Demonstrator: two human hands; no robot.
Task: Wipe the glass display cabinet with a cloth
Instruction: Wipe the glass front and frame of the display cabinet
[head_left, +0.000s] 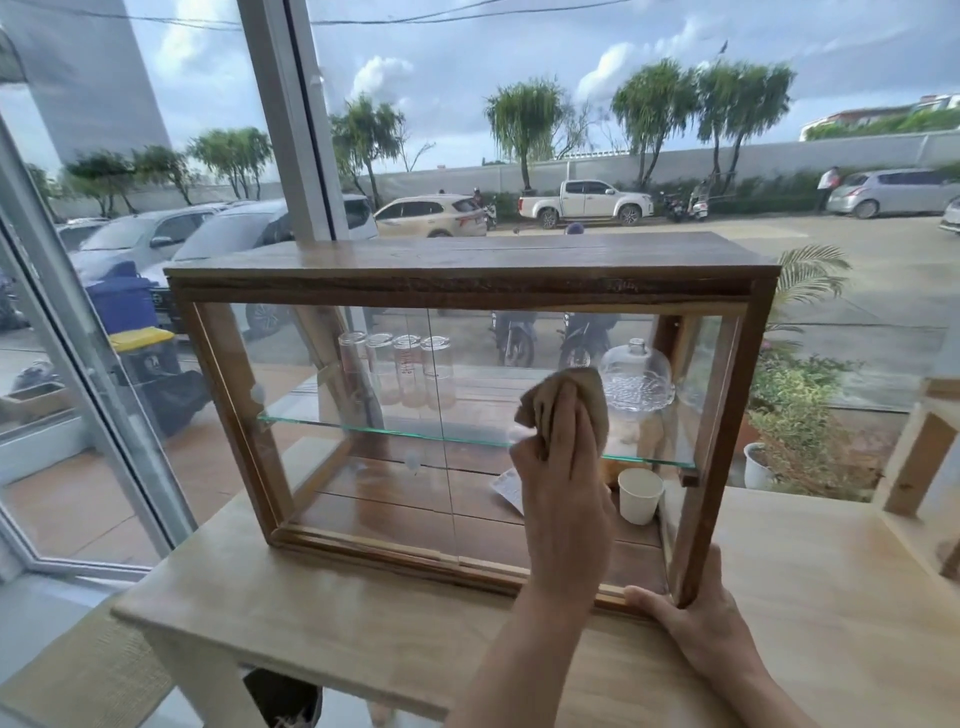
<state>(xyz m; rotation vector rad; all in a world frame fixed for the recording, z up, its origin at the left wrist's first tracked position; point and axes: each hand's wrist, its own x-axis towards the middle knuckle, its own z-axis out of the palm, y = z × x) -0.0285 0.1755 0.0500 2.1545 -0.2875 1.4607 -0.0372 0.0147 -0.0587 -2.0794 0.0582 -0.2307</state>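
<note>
The glass display cabinet (467, 283) has a dark wooden frame and stands on a light wooden table (810, 587) by the window. My left hand (563, 483) holds a bunched beige cloth (587, 392) against the right half of the front glass, around the height of the inner glass shelf. My right hand (698, 621) grips the cabinet's lower right front corner, thumb along the bottom rail and fingers round the side of the post.
Inside, several upturned glasses (397, 369) and a clear glass dome (636, 376) stand on the shelf. A white paper cup (640, 493) and a paper slip (508, 486) lie on the floor below. A light wooden frame (919, 452) stands at the right.
</note>
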